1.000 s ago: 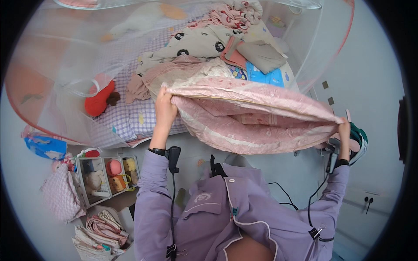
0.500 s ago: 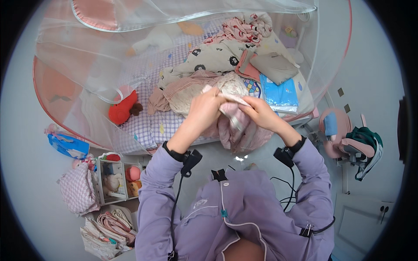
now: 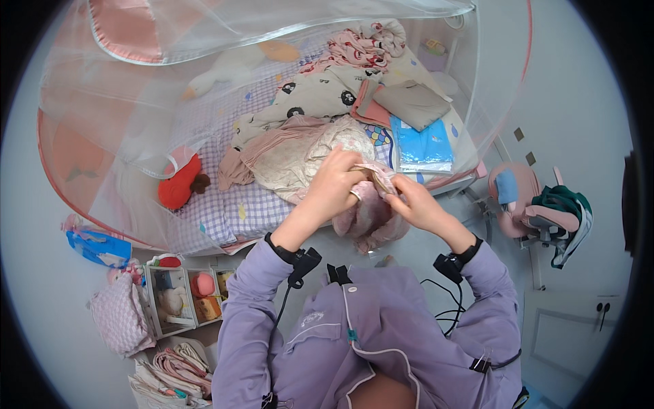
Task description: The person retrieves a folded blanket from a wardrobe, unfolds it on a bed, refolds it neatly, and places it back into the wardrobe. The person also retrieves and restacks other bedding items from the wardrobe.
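Note:
A soft pink garment (image 3: 371, 217) hangs bunched from both my hands in front of the bed's near edge. My left hand (image 3: 335, 183) is closed on its upper edge, fingertips turned inward. On the other side of the same edge, my right hand (image 3: 415, 203) pinches the cloth between thumb and fingers. The gathered opening shows a beige inner side between the hands. Its folds hide what kind of garment it is. Just beyond my left hand, a cream patterned cloth (image 3: 300, 153) and a dusty-pink cloth (image 3: 262, 150) lie crumpled on the bed.
A netted canopy (image 3: 109, 129) arches over the bed's checked sheet (image 3: 255, 208). Folded grey cloth (image 3: 412, 103) and a blue package (image 3: 421, 146) lie at the right, a red plush toy (image 3: 179, 183) at the left. A storage cart (image 3: 174, 300) and a pink chair (image 3: 514, 198) flank me.
The whole view has shifted, with the bed moving left in it. My hands have turned the garment's edge and gathered it, showing its beige inner side. Both hands still hold it.

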Tool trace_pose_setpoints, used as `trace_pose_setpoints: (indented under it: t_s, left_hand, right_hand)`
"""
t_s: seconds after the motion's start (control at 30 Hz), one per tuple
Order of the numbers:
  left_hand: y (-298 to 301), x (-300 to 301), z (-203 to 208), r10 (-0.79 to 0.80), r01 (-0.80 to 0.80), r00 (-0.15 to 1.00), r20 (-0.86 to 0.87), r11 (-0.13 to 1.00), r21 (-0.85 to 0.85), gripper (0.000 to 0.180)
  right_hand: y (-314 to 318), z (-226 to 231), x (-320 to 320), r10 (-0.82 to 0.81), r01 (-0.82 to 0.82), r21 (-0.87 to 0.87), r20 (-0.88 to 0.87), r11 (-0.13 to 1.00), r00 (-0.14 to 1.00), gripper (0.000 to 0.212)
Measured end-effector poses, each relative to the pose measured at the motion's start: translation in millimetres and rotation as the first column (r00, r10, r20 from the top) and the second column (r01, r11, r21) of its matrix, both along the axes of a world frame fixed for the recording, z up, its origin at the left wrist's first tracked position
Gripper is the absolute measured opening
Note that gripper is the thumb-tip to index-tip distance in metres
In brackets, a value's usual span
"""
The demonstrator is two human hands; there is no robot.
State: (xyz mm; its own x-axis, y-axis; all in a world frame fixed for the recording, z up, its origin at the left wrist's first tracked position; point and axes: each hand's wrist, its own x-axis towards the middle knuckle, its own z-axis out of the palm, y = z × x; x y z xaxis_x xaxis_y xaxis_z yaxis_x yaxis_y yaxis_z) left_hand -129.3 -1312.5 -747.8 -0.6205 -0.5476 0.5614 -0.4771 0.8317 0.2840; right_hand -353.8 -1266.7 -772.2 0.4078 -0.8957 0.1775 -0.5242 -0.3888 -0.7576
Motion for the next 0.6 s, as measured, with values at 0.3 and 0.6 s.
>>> trace_pose_setpoints:
  t_s: [0.3, 0.6]
  left_hand:
    - [5, -32, 29, -0.033, 0.003, 0.990, 0.135, 0.977, 0.214, 0.021]
    - [-8, 3, -4, -0.247, 0.315, 0.949, -0.196, 0.701, 0.640, 0.029]
  right_hand:
    - [3, 11, 27, -0.061, 0.106, -0.197, 0.220, 0.975, 0.973, 0.051]
    - [9, 30, -43, -0.196, 0.122, 0.191, 0.443, 0.974, 0.875, 0.018]
